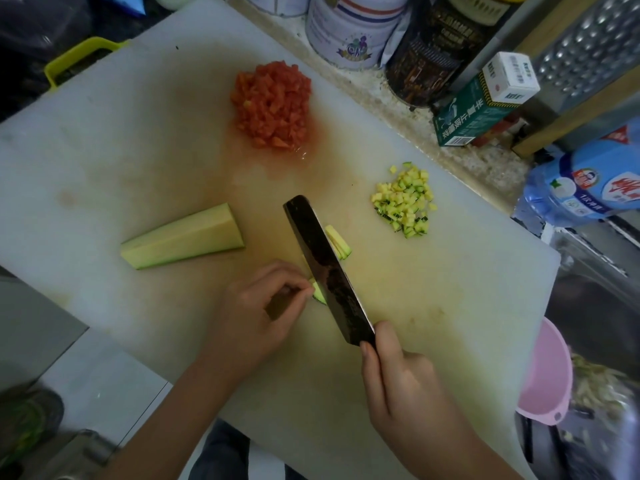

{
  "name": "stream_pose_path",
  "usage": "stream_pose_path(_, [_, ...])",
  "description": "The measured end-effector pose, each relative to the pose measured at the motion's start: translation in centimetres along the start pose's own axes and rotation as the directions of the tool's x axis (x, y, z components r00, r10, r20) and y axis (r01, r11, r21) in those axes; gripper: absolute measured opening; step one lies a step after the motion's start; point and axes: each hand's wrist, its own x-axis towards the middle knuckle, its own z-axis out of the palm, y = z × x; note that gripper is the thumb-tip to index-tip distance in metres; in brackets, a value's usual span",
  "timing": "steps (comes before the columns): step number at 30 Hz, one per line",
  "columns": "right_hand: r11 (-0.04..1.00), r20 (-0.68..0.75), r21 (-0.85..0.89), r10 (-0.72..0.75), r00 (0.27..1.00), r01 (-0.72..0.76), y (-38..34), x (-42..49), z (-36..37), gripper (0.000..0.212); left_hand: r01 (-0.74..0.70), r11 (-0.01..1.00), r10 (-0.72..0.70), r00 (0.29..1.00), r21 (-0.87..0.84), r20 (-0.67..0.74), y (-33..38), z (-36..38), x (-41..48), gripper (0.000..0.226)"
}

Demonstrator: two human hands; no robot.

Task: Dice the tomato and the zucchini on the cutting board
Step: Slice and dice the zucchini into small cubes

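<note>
Zucchini piece (320, 295): firm, wet, likely slippery; hold by skin side | left hand (258, 313) fingers pinch it | right hand (398, 372) clamped on knife (327, 268) handle.

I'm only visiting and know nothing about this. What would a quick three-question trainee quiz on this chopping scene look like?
1. True or false: the tomato is already diced.
2. Fill in: the left hand pinches a piece of ____.
3. The knife is held by: A the left hand, B the right hand.
Key: 1 true; 2 zucchini; 3 B.
</note>
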Motion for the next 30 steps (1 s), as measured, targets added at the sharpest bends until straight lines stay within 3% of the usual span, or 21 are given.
stream_pose_path(8, [1.000,0.032,-0.001,-0.023,0.999,0.023,0.2,1.5,1.3,0.021,0.001,0.999,-0.001,1.000,0.041,-0.019,-0.2,0.2,-0.1,0.017])
stream_pose_path(16, [0.972,-0.082,0.229,-0.025,0.996,0.044,0.0,1.5,-0.6,0.024,0.002,1.000,-0.002,1.000,0.013,-0.010,-0.2,0.2,0.0,0.009])
stream_pose_path(21, [0.943,-0.109,0.331,0.002,0.994,0.034,1.0,0.7,-2.4,0.024,0.039,0.998,-0.040,0.999,-0.055,-0.023,0.1,0.0,0.1,0.017])
stream_pose_path(23, [0.957,-0.110,0.285,-0.022,0.994,0.052,1.5,0.3,-2.6,0.023,0.086,0.994,-0.090,0.995,-0.072,-0.052,0.5,0.0,0.2,0.021])
stream_pose_path(27, [0.996,-0.136,0.017,-0.088,0.987,0.091,2.4,-0.3,-2.8,0.026,0.179,0.984,-0.177,0.966,-0.010,-0.186,1.9,-0.4,0.4,0.013])
stream_pose_path(30, [0.987,-0.155,-0.115,-0.132,0.979,0.114,3.1,-0.1,-2.9,0.020,0.141,0.979,-0.102,0.964,0.145,-0.247,3.4,-1.0,0.7,0.012])
